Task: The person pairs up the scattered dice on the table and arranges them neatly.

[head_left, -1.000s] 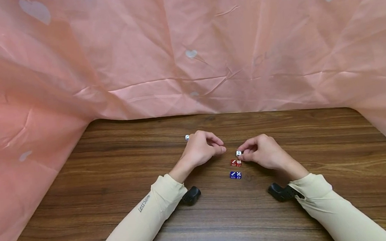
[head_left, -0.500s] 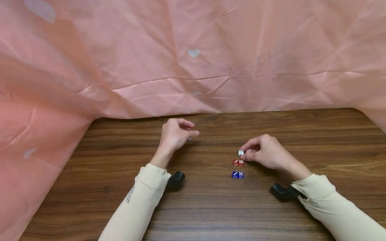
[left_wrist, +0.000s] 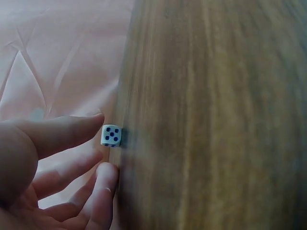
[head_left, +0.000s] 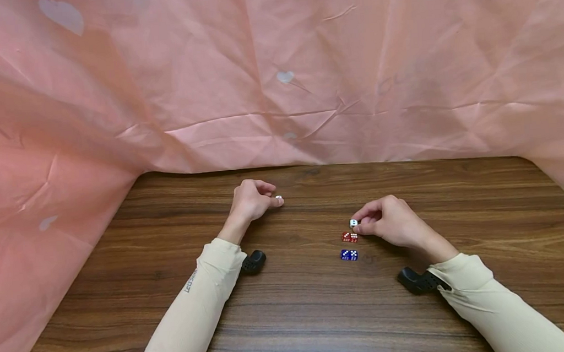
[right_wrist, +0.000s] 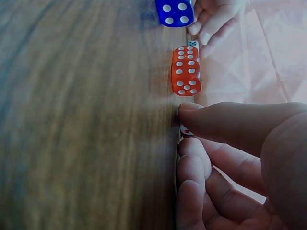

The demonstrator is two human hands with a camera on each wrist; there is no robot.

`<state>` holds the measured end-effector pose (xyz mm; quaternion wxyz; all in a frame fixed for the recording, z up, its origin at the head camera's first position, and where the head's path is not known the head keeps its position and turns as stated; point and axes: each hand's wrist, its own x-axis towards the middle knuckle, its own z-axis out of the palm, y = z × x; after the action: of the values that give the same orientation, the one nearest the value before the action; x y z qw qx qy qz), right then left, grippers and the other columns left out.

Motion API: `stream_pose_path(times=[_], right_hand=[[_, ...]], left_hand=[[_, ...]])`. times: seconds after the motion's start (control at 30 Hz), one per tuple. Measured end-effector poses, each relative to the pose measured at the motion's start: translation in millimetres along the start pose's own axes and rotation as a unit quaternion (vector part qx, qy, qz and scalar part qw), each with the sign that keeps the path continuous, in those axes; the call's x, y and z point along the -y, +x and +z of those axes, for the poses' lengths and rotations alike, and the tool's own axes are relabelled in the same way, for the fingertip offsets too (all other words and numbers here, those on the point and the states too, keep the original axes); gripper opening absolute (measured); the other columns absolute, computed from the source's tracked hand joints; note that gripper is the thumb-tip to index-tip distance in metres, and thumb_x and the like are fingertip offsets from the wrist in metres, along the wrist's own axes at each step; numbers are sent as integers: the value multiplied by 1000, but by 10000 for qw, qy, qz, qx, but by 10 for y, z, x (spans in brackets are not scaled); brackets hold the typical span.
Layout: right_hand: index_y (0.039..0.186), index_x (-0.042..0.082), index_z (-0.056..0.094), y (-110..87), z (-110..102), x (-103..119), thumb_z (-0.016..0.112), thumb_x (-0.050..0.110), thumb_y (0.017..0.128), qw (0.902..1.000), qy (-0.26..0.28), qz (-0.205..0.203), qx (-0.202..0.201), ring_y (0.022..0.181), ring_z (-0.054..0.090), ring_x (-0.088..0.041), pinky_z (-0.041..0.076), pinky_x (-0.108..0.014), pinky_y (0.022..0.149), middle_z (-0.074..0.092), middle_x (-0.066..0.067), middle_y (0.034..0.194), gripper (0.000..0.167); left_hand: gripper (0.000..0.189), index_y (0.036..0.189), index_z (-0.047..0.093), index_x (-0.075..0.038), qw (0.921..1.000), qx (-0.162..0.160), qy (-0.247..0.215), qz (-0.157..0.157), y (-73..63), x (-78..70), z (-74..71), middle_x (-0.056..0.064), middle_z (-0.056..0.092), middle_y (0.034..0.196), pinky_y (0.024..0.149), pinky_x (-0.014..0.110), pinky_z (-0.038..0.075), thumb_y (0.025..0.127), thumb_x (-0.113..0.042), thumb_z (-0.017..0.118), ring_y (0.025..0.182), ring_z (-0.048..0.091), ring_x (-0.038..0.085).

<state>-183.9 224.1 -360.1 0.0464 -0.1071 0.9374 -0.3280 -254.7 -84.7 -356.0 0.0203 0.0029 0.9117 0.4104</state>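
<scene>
At the far left of the table my left hand [head_left: 250,201] is around a small white die [head_left: 278,197]. In the left wrist view this white die [left_wrist: 112,135] shows five dark dots, between thumb and fingers, with gaps on both sides. My right hand [head_left: 396,222] pinches another white die [head_left: 353,223], mostly hidden by the thumb in the right wrist view. Just nearer than it sit two red dice [head_left: 350,237] side by side. Two blue dice [head_left: 349,254], also side by side, lie nearer the person.
A brown wood-grain table [head_left: 323,322] carries everything. Pink cloth [head_left: 235,91] with pale hearts hangs behind it and at the sides. Black wrist devices [head_left: 254,262] stick out from both cream sleeves [head_left: 183,311].
My left hand has moved left and away, from beside the dice group to the far white die. The right hand keeps its pinch on its die in nearly the same place.
</scene>
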Motion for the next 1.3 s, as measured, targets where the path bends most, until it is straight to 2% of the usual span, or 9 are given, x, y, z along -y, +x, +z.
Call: stream_pose_path(times=[0.23, 0.5, 0.87, 1.03, 1.3], right_hand=[[99, 15, 84, 10, 3, -8, 84, 22, 88, 10000, 18, -33, 4, 73, 59, -9, 44, -24, 66, 70, 6, 77, 13], [98, 15, 84, 7, 4, -20, 83, 20, 88, 10000, -35, 2, -12, 73, 60, -9, 46, -24, 67, 70, 7, 76, 11], [99, 14, 83, 0, 4, -23, 83, 19, 88, 10000, 27, -17, 17, 73, 60, -10, 46, -24, 67, 71, 6, 77, 11], [98, 15, 84, 3, 1, -29, 83, 19, 88, 10000, 33, -48, 6, 73, 60, -10, 46, -24, 67, 70, 6, 77, 11], [100, 14, 84, 3, 2, -9, 84, 21, 88, 9999, 88, -86, 20, 74, 60, -10, 45, -24, 67, 72, 5, 79, 14]], left_hand=[[30, 111, 84, -15, 10000, 65, -74, -15, 17, 12, 41, 5, 81, 104, 106, 38, 51, 82, -20, 91, 117, 66, 24], [18, 99, 86, -16, 10000, -9, 12, 13, 13, 10, 71, 1, 80, 92, 98, 34, 51, 82, -17, 91, 107, 67, 21], [13, 95, 86, -16, 10000, -52, 68, 38, 6, 13, 80, 2, 81, 87, 94, 34, 53, 83, -14, 88, 104, 66, 22], [11, 93, 86, -16, 9998, 118, 62, 161, -34, -74, 116, 1, 82, 90, 96, 35, 54, 83, -16, 89, 106, 68, 23], [10, 91, 85, -18, 9983, 462, 92, 348, -138, -281, 228, -2, 82, 88, 88, 31, 54, 82, -18, 91, 99, 69, 18]])
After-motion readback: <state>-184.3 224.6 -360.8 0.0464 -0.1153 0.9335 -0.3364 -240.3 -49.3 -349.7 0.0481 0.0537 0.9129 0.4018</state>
